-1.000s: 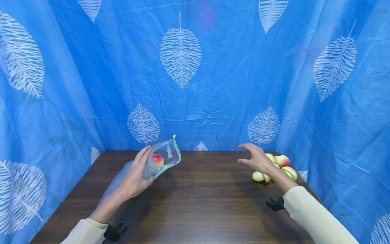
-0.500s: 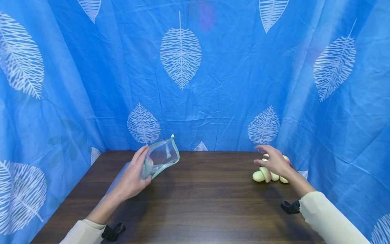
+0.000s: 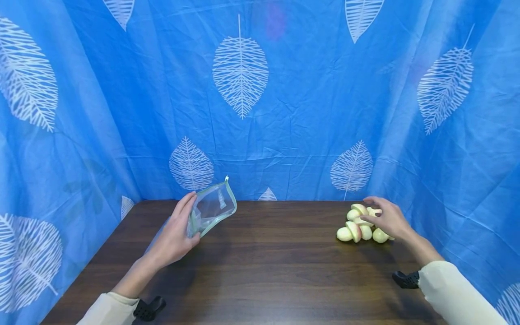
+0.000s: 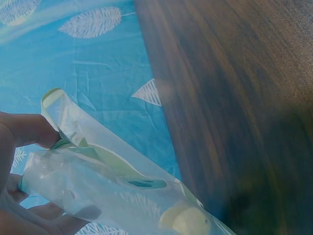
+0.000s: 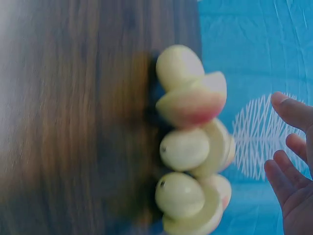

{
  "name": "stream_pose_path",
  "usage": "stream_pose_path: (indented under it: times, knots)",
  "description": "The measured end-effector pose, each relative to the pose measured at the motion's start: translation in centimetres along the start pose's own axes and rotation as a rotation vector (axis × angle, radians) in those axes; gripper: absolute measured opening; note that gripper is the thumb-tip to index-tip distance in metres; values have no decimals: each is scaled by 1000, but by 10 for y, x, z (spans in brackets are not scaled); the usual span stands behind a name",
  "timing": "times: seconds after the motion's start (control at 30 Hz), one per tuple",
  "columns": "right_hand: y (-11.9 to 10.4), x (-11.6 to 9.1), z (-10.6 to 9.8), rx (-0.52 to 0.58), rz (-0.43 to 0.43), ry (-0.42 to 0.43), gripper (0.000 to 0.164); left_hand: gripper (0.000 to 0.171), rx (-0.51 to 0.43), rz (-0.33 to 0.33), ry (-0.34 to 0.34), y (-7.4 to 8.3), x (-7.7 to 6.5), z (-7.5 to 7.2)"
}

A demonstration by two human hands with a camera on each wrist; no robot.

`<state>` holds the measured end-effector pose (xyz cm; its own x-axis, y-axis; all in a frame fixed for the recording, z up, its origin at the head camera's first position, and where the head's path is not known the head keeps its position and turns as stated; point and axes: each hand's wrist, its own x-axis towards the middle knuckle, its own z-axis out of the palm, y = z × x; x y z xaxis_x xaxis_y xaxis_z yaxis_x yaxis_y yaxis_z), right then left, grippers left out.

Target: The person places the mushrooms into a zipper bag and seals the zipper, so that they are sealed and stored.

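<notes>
My left hand [image 3: 174, 237] grips a clear plastic pouch [image 3: 212, 204] with a pale green edge, fingers on one side and thumb on the other. Its mouth gapes toward the right. In the left wrist view a pale round fruit [image 4: 188, 220] shows through the plastic [image 4: 98, 178]. My right hand [image 3: 389, 220] hovers at the right part of a pile of peach-like fruits [image 3: 354, 231], fingers bent and apart, holding nothing. The right wrist view shows pale rounded pieces [image 5: 182, 195] and half-shell pieces with a red blush [image 5: 195, 103], beside my spread fingers [image 5: 291, 112].
The dark wooden table [image 3: 276, 266] stretches between my two hands. A blue curtain with white leaf prints [image 3: 284, 113] hangs behind it and along both sides. Black straps or mounts [image 3: 406, 280] sit at both wrists.
My right hand has moved right, from the pile's left side to its right part. The red-blushed fruit seen in the pouch has slipped deeper, out of the head view. My left hand has shifted slightly left.
</notes>
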<state>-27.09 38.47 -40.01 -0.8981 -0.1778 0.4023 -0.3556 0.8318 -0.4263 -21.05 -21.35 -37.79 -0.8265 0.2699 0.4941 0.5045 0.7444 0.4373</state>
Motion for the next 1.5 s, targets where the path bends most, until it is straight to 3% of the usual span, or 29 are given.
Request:
stream_pose_path:
  times: [0.23,0.5,0.8,1.1,1.27,1.5]
  knots:
    - [20,-14,-10,-60,38,40,56,101,-21,8,5,1,0,-4]
    - [46,-31,-14,-122,106,-4,60,101,-17,0,-2,0,-2,-3]
    - [74,-52,0,-133,192,-8,69,101,-13,-18,-19,0,-4,-4]
    - [82,-57,11,-74,292,-8,79,99,9,-16,-15,-3,-7,-3]
    - [82,-58,11,-52,292,-29,75,100,-3,-11,-7,-4,-8,-2]
    - [87,-63,10,-36,230,49,55,100,8,-3,2,-5,-7,0]
